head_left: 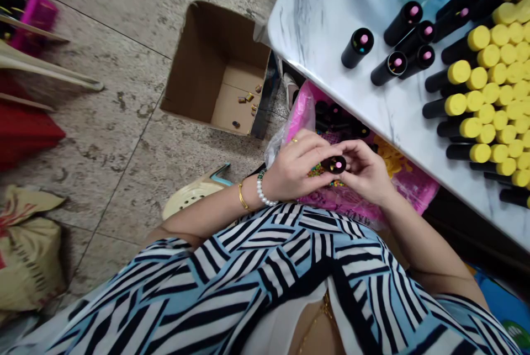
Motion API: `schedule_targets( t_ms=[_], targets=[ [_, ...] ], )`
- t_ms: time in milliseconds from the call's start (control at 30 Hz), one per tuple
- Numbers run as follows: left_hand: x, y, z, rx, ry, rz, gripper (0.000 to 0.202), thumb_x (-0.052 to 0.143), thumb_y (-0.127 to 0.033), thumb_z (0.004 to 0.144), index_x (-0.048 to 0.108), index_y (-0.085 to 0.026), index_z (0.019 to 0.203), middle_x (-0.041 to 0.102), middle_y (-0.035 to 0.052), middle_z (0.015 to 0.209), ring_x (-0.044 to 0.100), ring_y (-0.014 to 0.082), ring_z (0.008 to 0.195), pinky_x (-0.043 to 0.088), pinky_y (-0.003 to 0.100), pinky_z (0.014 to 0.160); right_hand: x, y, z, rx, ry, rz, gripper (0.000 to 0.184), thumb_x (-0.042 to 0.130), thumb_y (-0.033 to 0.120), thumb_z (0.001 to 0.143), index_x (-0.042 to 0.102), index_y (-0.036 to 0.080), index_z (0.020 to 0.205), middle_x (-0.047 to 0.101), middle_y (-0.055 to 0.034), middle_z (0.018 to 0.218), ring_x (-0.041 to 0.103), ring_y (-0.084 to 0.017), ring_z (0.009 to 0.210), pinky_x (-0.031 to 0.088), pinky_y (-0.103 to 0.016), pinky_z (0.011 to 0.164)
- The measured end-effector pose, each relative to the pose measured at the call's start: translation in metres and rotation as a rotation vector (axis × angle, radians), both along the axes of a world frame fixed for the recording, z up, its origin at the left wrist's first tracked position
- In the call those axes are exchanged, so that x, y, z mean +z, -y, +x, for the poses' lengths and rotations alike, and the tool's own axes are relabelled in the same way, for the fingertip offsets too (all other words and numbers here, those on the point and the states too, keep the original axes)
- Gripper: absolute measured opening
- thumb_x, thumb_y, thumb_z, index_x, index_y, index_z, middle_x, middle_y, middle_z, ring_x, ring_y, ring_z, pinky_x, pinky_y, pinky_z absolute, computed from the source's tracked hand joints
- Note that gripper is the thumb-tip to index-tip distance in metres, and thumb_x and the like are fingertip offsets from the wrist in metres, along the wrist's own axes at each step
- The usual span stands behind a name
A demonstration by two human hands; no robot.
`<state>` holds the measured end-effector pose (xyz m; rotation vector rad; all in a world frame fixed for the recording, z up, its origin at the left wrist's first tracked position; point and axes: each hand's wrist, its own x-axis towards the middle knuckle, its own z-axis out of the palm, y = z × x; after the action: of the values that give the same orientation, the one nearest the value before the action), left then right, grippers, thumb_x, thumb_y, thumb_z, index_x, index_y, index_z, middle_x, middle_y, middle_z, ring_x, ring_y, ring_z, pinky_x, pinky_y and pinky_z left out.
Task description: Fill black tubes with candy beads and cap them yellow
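Note:
A short black tube (331, 164) with a pink tip showing inside its mouth is held in front of my body. My left hand (292, 167), with a pearl bracelet on the wrist, has its fingers and thumb closed around it. On the other side, my right hand (366, 171) has curled fingers and a thumb against the tube's rim. Below both hands is a pink plastic-lined container (305, 109) with black tubes, small coloured beads and yellow pieces (395, 163) in it. My fingers hide part of the tube and the beads.
The marble-patterned table (318, 12) carries several open black tubes (358, 48) with pink tips and a cluster of yellow-capped tubes (457, 104). An open cardboard box (199, 62) with a few small pieces stands on the floor. A cream stool (188, 197) is beside me.

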<state>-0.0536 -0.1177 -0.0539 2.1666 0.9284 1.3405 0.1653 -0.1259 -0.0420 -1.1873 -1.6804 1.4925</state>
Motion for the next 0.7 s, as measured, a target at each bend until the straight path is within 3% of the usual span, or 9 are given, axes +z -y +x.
schedule_targets(
  t_ms=[67, 133, 200, 267, 367, 467, 567, 633, 700],
  targets=[
    [0.003, -0.005, -0.006, 0.057, -0.008, 0.023, 0.033, 0.077, -0.027, 0.089, 0.069, -0.019, 0.120, 0.071, 0.0063, 0.100, 0.066, 0.0187, 0.093, 0.055, 0.035, 0.086, -0.002, -0.001, 0.005, 0.099, 0.233, 0.187, 0.043, 0.072, 0.033, 0.093, 0.055, 0.026, 0.132, 0.069, -0.0077, 0.123, 0.070, -0.021, 0.105, 0.060, -0.038, 0.093],
    [0.007, -0.014, -0.016, 0.148, -0.009, 0.032, 0.034, 0.079, -0.030, 0.088, 0.070, -0.020, 0.119, 0.070, 0.0063, 0.102, 0.066, 0.0196, 0.095, 0.055, 0.036, 0.087, -0.005, 0.000, 0.010, 0.284, 0.505, 0.363, 0.039, 0.068, 0.030, 0.095, 0.058, 0.022, 0.132, 0.069, -0.0120, 0.123, 0.065, -0.027, 0.110, 0.056, -0.045, 0.097],
    [0.011, -0.026, -0.026, 0.242, -0.005, 0.038, 0.035, 0.080, -0.035, 0.087, 0.070, -0.022, 0.119, 0.070, 0.0058, 0.105, 0.066, 0.0205, 0.097, 0.055, 0.038, 0.089, -0.010, 0.004, 0.012, 0.478, 0.720, 0.468, 0.026, 0.062, 0.024, 0.097, 0.064, 0.018, 0.123, 0.071, -0.0145, 0.113, 0.061, -0.030, 0.105, 0.054, -0.048, 0.094],
    [0.015, -0.042, -0.035, 0.315, -0.011, 0.056, 0.035, 0.079, -0.038, 0.088, 0.069, -0.023, 0.119, 0.071, 0.0058, 0.108, 0.066, 0.0220, 0.102, 0.054, 0.042, 0.094, -0.015, 0.008, 0.014, 0.574, 0.831, 0.516, 0.020, 0.058, 0.021, 0.097, 0.067, 0.016, 0.115, 0.070, -0.0144, 0.101, 0.060, -0.031, 0.097, 0.054, -0.048, 0.090],
    [0.021, -0.068, -0.041, 0.394, -0.068, 0.069, 0.030, 0.072, -0.039, 0.093, 0.067, -0.024, 0.119, 0.072, 0.0066, 0.113, 0.065, 0.0241, 0.110, 0.052, 0.046, 0.101, -0.018, 0.010, 0.016, 0.508, 0.817, 0.524, 0.024, 0.060, 0.020, 0.094, 0.064, 0.018, 0.117, 0.065, -0.0141, 0.107, 0.060, -0.030, 0.099, 0.055, -0.045, 0.087],
    [0.022, -0.092, -0.040, 0.457, -0.130, 0.063, 0.030, 0.068, -0.042, 0.095, 0.065, -0.023, 0.119, 0.073, 0.0069, 0.110, 0.065, 0.0242, 0.107, 0.052, 0.046, 0.099, -0.012, 0.006, 0.015, 0.389, 0.863, 0.531, 0.026, 0.056, 0.016, 0.094, 0.059, 0.021, 0.120, 0.058, -0.0138, 0.123, 0.061, -0.024, 0.092, 0.055, -0.035, 0.074],
    [0.019, -0.112, -0.036, 0.489, -0.150, 0.043, 0.036, 0.072, -0.048, 0.091, 0.066, -0.023, 0.116, 0.074, 0.0065, 0.105, 0.064, 0.0248, 0.099, 0.050, 0.046, 0.096, -0.003, 0.004, 0.006, 0.491, 0.968, 0.569, 0.018, 0.054, 0.014, 0.096, 0.061, 0.022, 0.111, 0.060, -0.0116, 0.115, 0.061, -0.023, 0.089, 0.052, -0.032, 0.070],
    [0.017, -0.123, -0.033, 0.493, -0.148, 0.020, 0.038, 0.075, -0.051, 0.088, 0.067, -0.022, 0.112, 0.073, 0.0065, 0.104, 0.062, 0.0259, 0.097, 0.049, 0.047, 0.096, -0.003, 0.004, -0.002, 0.615, 0.872, 0.521, 0.018, 0.055, 0.012, 0.096, 0.062, 0.021, 0.110, 0.061, -0.0099, 0.107, 0.062, -0.023, 0.092, 0.053, -0.033, 0.077],
    [0.015, -0.135, -0.029, 0.474, -0.143, 0.000, 0.040, 0.077, -0.053, 0.086, 0.067, -0.022, 0.109, 0.072, 0.0073, 0.104, 0.061, 0.0275, 0.099, 0.048, 0.048, 0.097, -0.008, 0.005, -0.008, 0.652, 0.686, 0.417, 0.026, 0.057, 0.008, 0.092, 0.061, 0.020, 0.115, 0.062, -0.0092, 0.107, 0.063, -0.022, 0.095, 0.054, -0.034, 0.083]
  ],
)
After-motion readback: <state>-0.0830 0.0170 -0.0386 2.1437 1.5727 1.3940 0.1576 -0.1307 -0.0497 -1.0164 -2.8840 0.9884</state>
